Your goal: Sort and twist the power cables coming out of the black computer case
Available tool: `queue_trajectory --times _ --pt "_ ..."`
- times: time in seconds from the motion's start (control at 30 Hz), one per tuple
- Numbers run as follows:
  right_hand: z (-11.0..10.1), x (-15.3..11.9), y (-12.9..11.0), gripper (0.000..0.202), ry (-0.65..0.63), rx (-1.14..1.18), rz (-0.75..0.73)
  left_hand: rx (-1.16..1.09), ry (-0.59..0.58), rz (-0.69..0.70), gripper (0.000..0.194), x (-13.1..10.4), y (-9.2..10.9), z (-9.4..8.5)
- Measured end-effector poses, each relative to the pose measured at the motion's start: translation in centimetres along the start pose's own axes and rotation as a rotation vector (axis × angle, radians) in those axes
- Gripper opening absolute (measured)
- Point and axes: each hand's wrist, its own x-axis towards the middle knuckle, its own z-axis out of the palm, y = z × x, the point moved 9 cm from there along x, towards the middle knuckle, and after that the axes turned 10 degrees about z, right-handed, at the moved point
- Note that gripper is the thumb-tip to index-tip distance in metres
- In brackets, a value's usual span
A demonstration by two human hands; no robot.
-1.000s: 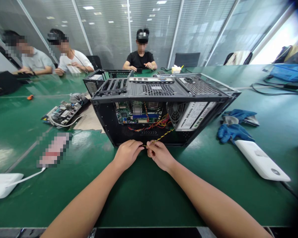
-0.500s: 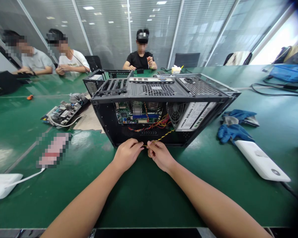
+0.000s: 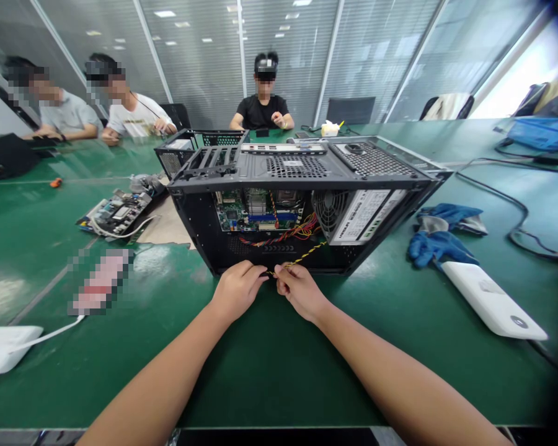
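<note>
A black computer case (image 3: 260, 176) lies on the green table with its open side facing me. Inside it show a green circuit board (image 3: 232, 214), a labelled power supply (image 3: 367, 217) with a fan, and red and yellow wires. From the power supply a twisted yellow and black cable (image 3: 310, 253) runs down to the case's near edge. My right hand (image 3: 297, 286) pinches this cable near its end. Just to the left, my left hand (image 3: 239, 288) has its fingertips closed on the same cable's end; the tip is mostly hidden by fingers.
Blue gloves (image 3: 439, 244) and a white power bank (image 3: 493, 300) lie to the right, with black cables beyond. Left are a loose circuit board (image 3: 121, 214), a pixelated phone (image 3: 102, 282) and a white box (image 3: 7, 350). Three people sit across the table.
Both my hands stay almost still on the cable. At the right a black cable now reaches closer to the case. Two of the people opposite have moved their hands.
</note>
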Motion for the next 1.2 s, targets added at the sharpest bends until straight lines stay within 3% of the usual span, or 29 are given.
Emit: queue_trajectory --times 0.23,0.5,0.83,1.2 --pt "0.0 0.1 -0.1 0.041 0.006 -0.027 -0.027 -0.055 -0.067 -0.048 0.022 0.2 -0.2 0.4" --pt "-0.1 0.1 0.2 0.037 0.0 0.003 0.01 -0.113 -0.001 -0.059 0.019 0.0 -0.5 0.3" --pt "0.0 0.1 0.1 0.036 -0.003 -0.073 -0.021 -0.107 -0.139 -0.099 0.018 0.1 -0.6 1.1" --pt "0.0 0.0 0.1 0.036 0.004 -0.082 -0.015 -0.094 -0.157 -0.113 0.016 0.0 -0.7 1.2"
